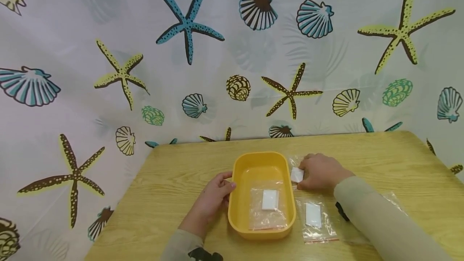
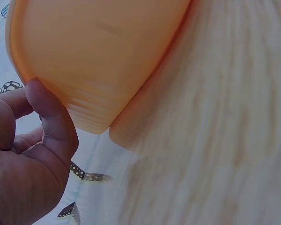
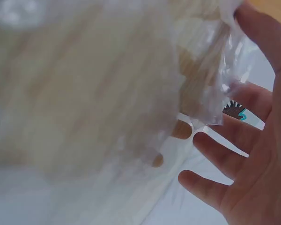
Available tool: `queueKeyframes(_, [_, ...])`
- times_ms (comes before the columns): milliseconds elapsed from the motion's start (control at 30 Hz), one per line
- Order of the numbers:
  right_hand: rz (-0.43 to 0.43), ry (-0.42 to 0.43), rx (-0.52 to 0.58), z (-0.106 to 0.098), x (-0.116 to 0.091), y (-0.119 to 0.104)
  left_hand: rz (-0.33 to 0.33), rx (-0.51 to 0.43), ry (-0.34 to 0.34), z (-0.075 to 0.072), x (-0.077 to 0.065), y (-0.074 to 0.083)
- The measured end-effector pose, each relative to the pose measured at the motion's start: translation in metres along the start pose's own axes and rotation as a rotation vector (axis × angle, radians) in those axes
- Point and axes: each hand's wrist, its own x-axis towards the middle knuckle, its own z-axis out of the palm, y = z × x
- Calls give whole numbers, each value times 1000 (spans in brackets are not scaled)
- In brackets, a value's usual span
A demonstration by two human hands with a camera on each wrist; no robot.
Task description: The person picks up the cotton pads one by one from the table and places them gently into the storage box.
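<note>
1. One pale cloth backdrop, printed with starfish and shells, spans the far side.
2. Below it lies the wood-grain tabletop, which carries everything else.
3. The yellow tub stands upright near the middle of the tabletop, rounded at its corners, with one bag inside.
4. The right hand is just right of the tub. Its thumb and forefinger pinch clear plastic; in the right wrist view the other fingers are spread apart.
5. The left hand grips the tub's left rim, thumb against the edge and the other fingers bent at the outer wall.
6. Three clear bags hold white pieces: the tub bag flat on the tub floor, toward its near end; the loose bag flat on the tabletop, right of the tub; and the pinched bag, farther off, partly covered by the right hand. The first two show a red strip along the near edge.
7. Smallest are the white pieces, flat and rectangular, one showing in each bag.
</note>
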Motion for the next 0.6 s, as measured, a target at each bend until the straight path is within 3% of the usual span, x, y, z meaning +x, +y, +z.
queueKeyframes(400, [59, -19, 186, 1, 0, 6, 3, 3, -4, -1, -1, 1])
queueKeyframes(600, [58, 13, 254, -4, -4, 11, -3, 4, -3, -2, -2, 0])
